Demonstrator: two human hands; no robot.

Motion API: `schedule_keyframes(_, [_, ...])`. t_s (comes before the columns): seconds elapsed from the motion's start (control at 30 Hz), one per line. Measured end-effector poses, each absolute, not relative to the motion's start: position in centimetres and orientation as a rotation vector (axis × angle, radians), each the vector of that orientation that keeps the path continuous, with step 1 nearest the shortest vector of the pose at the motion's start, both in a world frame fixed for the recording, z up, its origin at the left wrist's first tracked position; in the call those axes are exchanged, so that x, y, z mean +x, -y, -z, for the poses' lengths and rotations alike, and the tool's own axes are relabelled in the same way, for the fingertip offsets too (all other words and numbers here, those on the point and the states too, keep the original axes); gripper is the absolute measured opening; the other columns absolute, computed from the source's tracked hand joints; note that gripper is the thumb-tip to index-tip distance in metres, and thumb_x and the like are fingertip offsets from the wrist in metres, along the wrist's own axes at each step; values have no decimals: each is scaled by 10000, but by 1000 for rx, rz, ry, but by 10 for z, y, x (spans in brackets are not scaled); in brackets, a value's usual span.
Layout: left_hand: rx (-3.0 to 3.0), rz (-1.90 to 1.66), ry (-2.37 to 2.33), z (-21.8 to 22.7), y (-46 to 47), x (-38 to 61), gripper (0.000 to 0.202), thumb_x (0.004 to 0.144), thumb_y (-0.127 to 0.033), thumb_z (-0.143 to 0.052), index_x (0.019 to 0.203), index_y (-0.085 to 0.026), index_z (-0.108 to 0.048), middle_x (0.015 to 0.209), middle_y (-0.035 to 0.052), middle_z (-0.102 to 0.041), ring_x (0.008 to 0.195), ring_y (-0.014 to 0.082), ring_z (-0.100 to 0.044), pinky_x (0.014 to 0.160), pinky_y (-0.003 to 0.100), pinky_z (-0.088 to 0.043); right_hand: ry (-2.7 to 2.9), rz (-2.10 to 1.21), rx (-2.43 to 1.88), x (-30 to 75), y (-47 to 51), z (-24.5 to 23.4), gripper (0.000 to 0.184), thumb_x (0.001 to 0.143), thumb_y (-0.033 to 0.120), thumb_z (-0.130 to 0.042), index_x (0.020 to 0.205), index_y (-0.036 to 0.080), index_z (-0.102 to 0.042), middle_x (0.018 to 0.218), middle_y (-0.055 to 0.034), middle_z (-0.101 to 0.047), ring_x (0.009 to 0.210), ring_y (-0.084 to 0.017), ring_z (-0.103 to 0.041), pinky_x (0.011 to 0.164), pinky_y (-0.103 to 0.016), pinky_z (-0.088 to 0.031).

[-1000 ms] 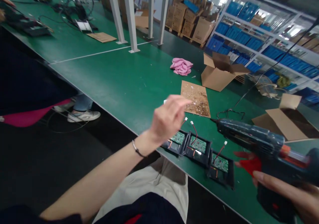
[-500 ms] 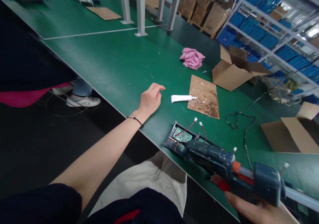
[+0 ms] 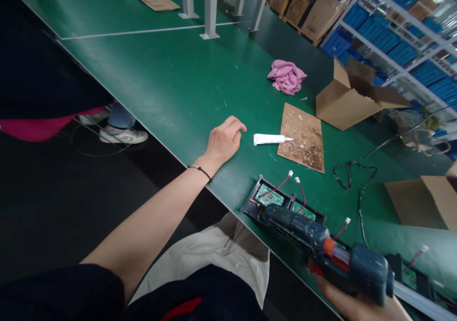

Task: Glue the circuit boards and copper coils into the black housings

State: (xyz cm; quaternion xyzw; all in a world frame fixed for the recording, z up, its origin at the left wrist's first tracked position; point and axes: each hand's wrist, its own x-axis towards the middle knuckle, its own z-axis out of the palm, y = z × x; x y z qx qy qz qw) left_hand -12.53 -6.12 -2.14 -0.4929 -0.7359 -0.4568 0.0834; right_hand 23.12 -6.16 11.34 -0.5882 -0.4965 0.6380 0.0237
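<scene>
Now the left hand point(image 3: 223, 140) lies on the green bench point(image 3: 171, 88), fingers loosely apart and empty, just short of the white tube point(image 3: 269, 139). A second ago that hand was raised above the bench; half a second ago it had come down, and since then it has barely shifted. The tube lies near it, nozzle resting on the spattered cardboard sheet point(image 3: 303, 138).

My right hand point(image 3: 357, 302) is clamped on the blue glue gun point(image 3: 321, 245). A second ago the gun pointed clear of the work; it now lies over the row of black housings with green circuit boards point(image 3: 269, 197) at the bench edge, nozzle at the first one. I judge gluing is about to resume there.

Beyond lie a pink cloth point(image 3: 286, 76) and an open carton point(image 3: 352, 100). No brand, label or writing is legible anywhere.
</scene>
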Motion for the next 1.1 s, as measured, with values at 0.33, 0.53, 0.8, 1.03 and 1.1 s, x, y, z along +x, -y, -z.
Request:
schedule_keyframes(0.33, [-1464,1348,2206,23,61,-125,266,807,-66,-391,856,-195,-618,948,27,-618,850,155,-604,755,298,-489,2233,-1656,-1566,221,54,-122,254,843,353,-494,860,212,-706,890,-62,-730,980,-286,-648,857,-403,-552])
schedule_keyframes(0.53, [-1480,1340,2200,23,60,-125,266,813,-69,-384,852,-189,-618,947,30,-617,873,159,-602,775,304,-491,1993,-1824,-1689,236,55,-109,510,924,447,-269,819,221,-713,938,-61,-725,1012,-268,-638,943,-418,-495])
schedule_keyframes(0.8, [-1488,1341,2221,21,60,-125,265,806,-72,-386,839,-188,-623,948,36,-619,866,163,-602,766,313,-492,1859,-1826,-1733,247,64,-95,668,955,440,-86,935,203,-710,1062,-70,-694,1071,-252,-603,971,-388,-466])
schedule_keyframes(1.03, [-1491,1309,2228,20,61,-125,265,808,-76,-390,838,-192,-626,947,37,-624,858,164,-607,746,304,-489,2065,-1836,-1626,248,58,-106,231,827,295,-511,888,214,-719,998,-64,-710,1031,-270,-628,965,-415,-474])
schedule_keyframes(1.1, [-1494,1303,2223,21,61,-125,265,808,-76,-391,837,-193,-627,947,38,-624,854,162,-607,742,302,-487,2094,-1818,-1606,250,58,-106,257,826,319,-492,869,206,-718,1014,-74,-703,1051,-277,-616,970,-417,-470])
